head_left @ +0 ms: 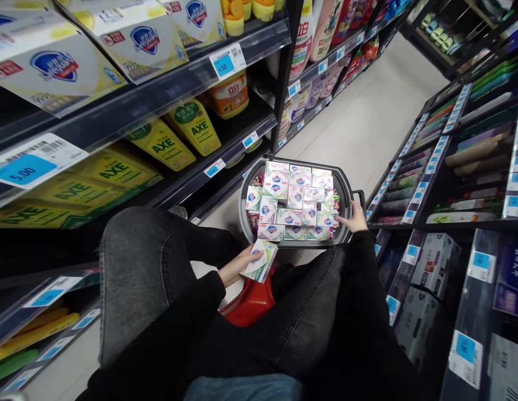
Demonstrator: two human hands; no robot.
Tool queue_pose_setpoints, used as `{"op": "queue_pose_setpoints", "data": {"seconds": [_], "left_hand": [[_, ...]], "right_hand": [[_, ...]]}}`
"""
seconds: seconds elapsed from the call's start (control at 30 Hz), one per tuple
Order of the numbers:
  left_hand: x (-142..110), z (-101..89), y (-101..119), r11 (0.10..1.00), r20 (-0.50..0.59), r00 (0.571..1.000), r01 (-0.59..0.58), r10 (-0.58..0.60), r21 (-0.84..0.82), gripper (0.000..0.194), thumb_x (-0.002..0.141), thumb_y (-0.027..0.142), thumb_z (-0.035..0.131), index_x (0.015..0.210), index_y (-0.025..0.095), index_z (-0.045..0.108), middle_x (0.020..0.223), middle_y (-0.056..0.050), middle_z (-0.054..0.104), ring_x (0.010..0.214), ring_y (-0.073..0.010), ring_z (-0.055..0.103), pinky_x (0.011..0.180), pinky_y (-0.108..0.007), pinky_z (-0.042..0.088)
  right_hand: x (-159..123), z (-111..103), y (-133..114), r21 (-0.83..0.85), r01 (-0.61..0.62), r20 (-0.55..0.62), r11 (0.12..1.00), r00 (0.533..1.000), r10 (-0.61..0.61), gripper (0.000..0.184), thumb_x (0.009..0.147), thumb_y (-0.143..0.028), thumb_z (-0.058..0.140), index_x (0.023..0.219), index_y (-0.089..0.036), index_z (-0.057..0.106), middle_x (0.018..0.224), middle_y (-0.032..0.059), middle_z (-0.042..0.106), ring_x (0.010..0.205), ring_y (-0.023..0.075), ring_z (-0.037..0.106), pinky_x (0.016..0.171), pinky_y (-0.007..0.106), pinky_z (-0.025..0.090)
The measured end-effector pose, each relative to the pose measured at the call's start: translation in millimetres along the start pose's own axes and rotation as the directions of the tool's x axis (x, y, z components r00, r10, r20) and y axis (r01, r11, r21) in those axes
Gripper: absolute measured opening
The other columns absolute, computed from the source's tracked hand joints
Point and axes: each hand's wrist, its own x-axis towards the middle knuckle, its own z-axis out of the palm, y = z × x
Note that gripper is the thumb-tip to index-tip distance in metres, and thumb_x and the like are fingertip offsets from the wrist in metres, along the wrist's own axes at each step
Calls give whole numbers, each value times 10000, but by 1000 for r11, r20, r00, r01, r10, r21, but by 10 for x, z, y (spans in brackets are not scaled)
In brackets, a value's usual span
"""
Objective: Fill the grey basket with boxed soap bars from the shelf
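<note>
My left hand (238,266) is closed on a white and green Safeguard soap box (261,259), held tilted between my knees at the near edge of the basket. In front of me, a grey and black shopping basket (243,214) holds many similar soap boxes (289,216), packed in stacked rows. My right hand (356,219) lies at the basket's right rim beside the black handle, with thumb and finger spread. One fingertip reaches over the rim to the rightmost soap boxes. Some of its fingers are hidden.
Large Safeguard cartons (54,67) and yellow AXE bottles (196,125) fill the left shelves. Detergent bottles (303,42) stand farther along. Shelves with rolled packages (478,150) and grey boxes (434,262) line the right. A red stool (253,303) shows between my legs; pale floor (346,111) runs ahead.
</note>
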Motion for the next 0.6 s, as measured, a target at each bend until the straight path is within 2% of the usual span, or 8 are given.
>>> {"op": "queue_pose_setpoints", "data": {"seconds": [0.07, 0.1, 0.13, 0.2, 0.27, 0.33, 0.47, 0.6], "left_hand": [[-53, 104, 4, 999, 34, 999, -19, 20, -27, 670, 665, 319, 815, 1254, 174, 531, 1095, -94, 721, 913, -233, 714, 829, -319, 555], [-87, 190, 1, 998, 50, 997, -61, 62, -28, 709, 672, 334, 807, 1292, 183, 499, 1161, -103, 702, 983, -249, 702, 883, -341, 546], [-124, 299, -5, 992, 63, 990, -124, 125, -18, 735, 686, 364, 797, 1322, 191, 469, 1226, -112, 676, 1063, -266, 678, 938, -363, 528], [-192, 575, -15, 962, 75, 960, -271, 269, 23, 737, 736, 451, 752, 1347, 198, 427, 1319, -129, 620, 1194, -290, 610, 1021, -399, 483], [-235, 883, -1, 914, 88, 916, -397, 390, 84, 707, 799, 530, 677, 1354, 190, 400, 1366, -150, 574, 1270, -295, 549, 1079, -421, 434], [-236, 1161, 60, 861, 133, 878, -478, 460, 174, 694, 854, 576, 594, 1377, 178, 372, 1399, -174, 534, 1308, -294, 510, 1120, -434, 386], [-114, 1407, 280, 724, 229, 863, -502, 449, 473, 755, 890, 608, 507, 1464, 154, 321, 1528, -212, 365, 1485, -333, 256, 1208, -489, 215], [86, 1086, 431, 498, 184, 870, -422, 457, 758, 794, 863, 534, 553, 1506, 136, 308, 1554, -216, 310, 1497, -372, 201, 1208, -542, 167]], "right_hand": [[-343, -146, -155, 151, -23, -189, 988, 981, 52, 659, 752, -599, 658, 1232, -152, 591, 1300, 183, 575, 1138, 300, 590, 1005, 499, 476], [-565, -186, -270, 195, -14, -185, 981, 981, 51, 593, 787, -606, 621, 1181, -164, 612, 1244, 168, 607, 1046, 278, 625, 957, 490, 503], [-806, -199, -408, 222, 6, -136, 975, 990, 25, 532, 781, -598, 639, 1111, -180, 638, 1169, 143, 642, 958, 257, 644, 911, 471, 524], [-1276, -162, -715, 358, 5, 152, 934, 986, -63, 453, 822, -557, 639, 1127, -223, 639, 1095, 96, 687, 903, 222, 664, 861, 413, 548], [-1618, -99, -981, 486, -87, 395, 870, 910, -129, 489, 807, -545, 674, 1188, -246, 610, 1092, 76, 701, 863, 206, 683, 787, 372, 572], [-1735, -78, -1108, 537, -157, 454, 829, 882, -127, 524, 762, -516, 739, 1191, -249, 598, 1112, 68, 709, 896, 212, 693, 782, 358, 581], [-1244, -207, -862, 552, -199, 370, 810, 929, -24, 533, 667, -542, 798, 1058, -215, 642, 1104, 78, 726, 977, 256, 689, 826, 386, 584], [-235, -260, -377, 327, -327, 263, 886, 933, 248, 452, 705, -549, 734, 960, -183, 659, 1002, 105, 738, 827, 247, 710, 664, 356, 599]]}}
